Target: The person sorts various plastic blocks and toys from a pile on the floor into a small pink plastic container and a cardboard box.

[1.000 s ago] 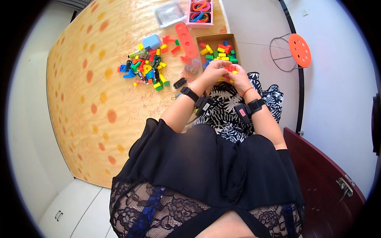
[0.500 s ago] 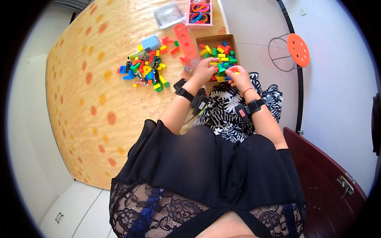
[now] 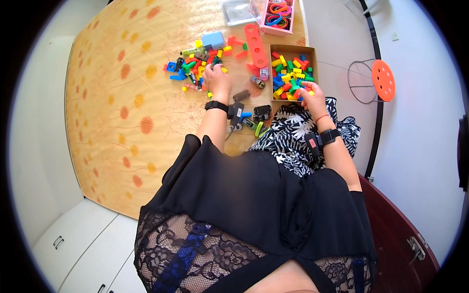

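My left hand [image 3: 218, 81] reaches over the near right side of a loose pile of coloured building blocks and small toys [image 3: 189, 67] on the table. Its fingers look apart and curve down at the pile; their tips are partly hidden. My right hand [image 3: 314, 99] is at the near right corner of an open cardboard box [image 3: 316, 64]. Thumb and fingers pinch a small yellow block [image 3: 311, 93]. Beneath it, red, green, yellow and blue blocks [image 3: 291, 74] fill the box, a green piece [image 3: 294, 90] close to the fingertips.
Toy cars [image 3: 262, 113] lie between my forearms. A red holed strip [image 3: 254, 44], a light blue case [image 3: 213, 40] and a pink box of coloured bands [image 3: 277, 30] are farther back. Black-and-white patterned cloth [image 3: 281, 129] lies before the cardboard box; an orange stool [image 3: 383, 80] stands at right.
My left hand has left the cardboard box and moved left to the pile. My right hand stays at the box with the yellow block. The view has shifted, so the table sits farther right.
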The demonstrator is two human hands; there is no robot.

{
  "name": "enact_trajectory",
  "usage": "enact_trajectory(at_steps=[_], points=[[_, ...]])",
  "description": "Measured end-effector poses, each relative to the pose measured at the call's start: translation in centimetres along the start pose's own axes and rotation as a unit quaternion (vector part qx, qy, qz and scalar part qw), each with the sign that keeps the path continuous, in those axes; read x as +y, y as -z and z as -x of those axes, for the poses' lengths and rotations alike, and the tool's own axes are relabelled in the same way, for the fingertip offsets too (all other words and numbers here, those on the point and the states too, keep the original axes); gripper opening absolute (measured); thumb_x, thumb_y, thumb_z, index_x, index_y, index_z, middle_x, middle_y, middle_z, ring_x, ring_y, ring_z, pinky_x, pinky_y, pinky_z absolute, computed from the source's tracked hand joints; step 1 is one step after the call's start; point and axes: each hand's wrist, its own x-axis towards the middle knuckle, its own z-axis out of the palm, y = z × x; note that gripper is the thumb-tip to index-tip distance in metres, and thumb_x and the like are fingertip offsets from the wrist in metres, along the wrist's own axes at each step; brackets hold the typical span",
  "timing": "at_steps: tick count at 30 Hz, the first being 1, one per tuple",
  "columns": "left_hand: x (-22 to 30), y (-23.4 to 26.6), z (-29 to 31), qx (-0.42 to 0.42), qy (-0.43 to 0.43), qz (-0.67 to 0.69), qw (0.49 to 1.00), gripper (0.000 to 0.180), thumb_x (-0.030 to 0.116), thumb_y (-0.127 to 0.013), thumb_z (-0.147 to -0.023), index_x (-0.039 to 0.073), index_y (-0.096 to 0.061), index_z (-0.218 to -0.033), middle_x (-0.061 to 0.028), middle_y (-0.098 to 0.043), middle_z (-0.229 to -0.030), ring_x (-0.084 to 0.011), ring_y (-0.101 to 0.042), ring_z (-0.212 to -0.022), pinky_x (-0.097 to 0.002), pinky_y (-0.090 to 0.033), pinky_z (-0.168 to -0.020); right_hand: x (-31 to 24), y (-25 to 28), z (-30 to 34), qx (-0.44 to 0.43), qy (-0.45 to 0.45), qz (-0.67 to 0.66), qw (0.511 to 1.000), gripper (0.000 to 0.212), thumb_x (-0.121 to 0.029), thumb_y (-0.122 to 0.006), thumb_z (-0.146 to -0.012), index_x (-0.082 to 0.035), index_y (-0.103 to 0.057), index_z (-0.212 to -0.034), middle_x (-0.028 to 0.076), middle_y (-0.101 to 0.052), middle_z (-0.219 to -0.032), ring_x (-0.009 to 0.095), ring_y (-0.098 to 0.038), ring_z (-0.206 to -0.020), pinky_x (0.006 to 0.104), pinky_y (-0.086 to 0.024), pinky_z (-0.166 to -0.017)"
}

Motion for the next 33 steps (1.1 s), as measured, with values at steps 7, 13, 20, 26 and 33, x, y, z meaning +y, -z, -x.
enact_trajectory(at_steps=[7,13,20,26,33], points=[[-6.0,-1.3,-0.2,0.027,-0.063,0.013,0.998,0.033,0.003,-0.059,-0.074,0.012,-0.057,-0.106,-0.0129,-0.056,-0.101,-0.0337,-0.051,-0.099,-0.0440,-0.040,-0.088,0.2,-0.7,0.3,-0.008,-0.001,-0.001,1.000,0.021,-0.019,-0.061,-0.088,-0.005,-0.057,-0.104,0.003,-0.064,-0.078,0.005,-0.051,-0.050,0.0181,-0.039,-0.041],[-2.4,0.3,1.9,-0.004,-0.189,0.104,0.976,0.029,0.007,-0.061,-0.073,0.008,-0.057,-0.102,-0.0131,-0.059,-0.096,-0.0324,-0.055,-0.095,-0.0435,-0.043,-0.084,0.6,-1.0,0.8,-0.027,-0.008,-0.007,1.000,0.019,-0.021,-0.061,-0.088,-0.007,-0.059,-0.101,0.002,-0.063,-0.075,0.004,-0.049,-0.047,0.0175,-0.036,-0.040],[-0.5,-2.1,4.2,-0.164,-0.164,0.258,0.938,0.020,0.010,-0.060,-0.083,0.003,-0.061,-0.102,-0.0170,-0.064,-0.097,-0.0359,-0.060,-0.091,-0.0418,-0.048,-0.079,0.6,-1.2,1.2,-0.047,-0.011,-0.025,0.999,0.017,-0.022,-0.060,-0.089,-0.008,-0.061,-0.098,0.001,-0.063,-0.071,0.003,-0.045,-0.045,0.0173,-0.032,-0.038],[-4.5,-2.8,2.4,-0.003,-0.149,0.117,0.982,0.019,0.009,-0.060,-0.078,0.008,-0.065,-0.096,-0.0182,-0.061,-0.095,-0.0365,-0.058,-0.090,-0.0443,-0.048,-0.079,1.1,-0.9,1.8,-0.064,-0.031,-0.042,0.997,0.020,-0.023,-0.060,-0.087,-0.005,-0.061,-0.097,0.005,-0.063,-0.071,0.007,-0.048,-0.046,0.0213,-0.036,-0.041],[-4.4,-1.4,2.6,-0.148,-0.096,-0.045,0.983,0.046,0.018,-0.076,-0.069,0.012,-0.059,-0.111,-0.0174,-0.054,-0.111,-0.0353,-0.056,-0.099,-0.0428,-0.047,-0.085,1.0,-0.9,2.0,-0.078,-0.059,-0.047,0.994,0.023,-0.025,-0.061,-0.086,-0.006,-0.060,-0.100,0.005,-0.063,-0.072,0.008,-0.048,-0.047,0.0217,-0.035,-0.040]])
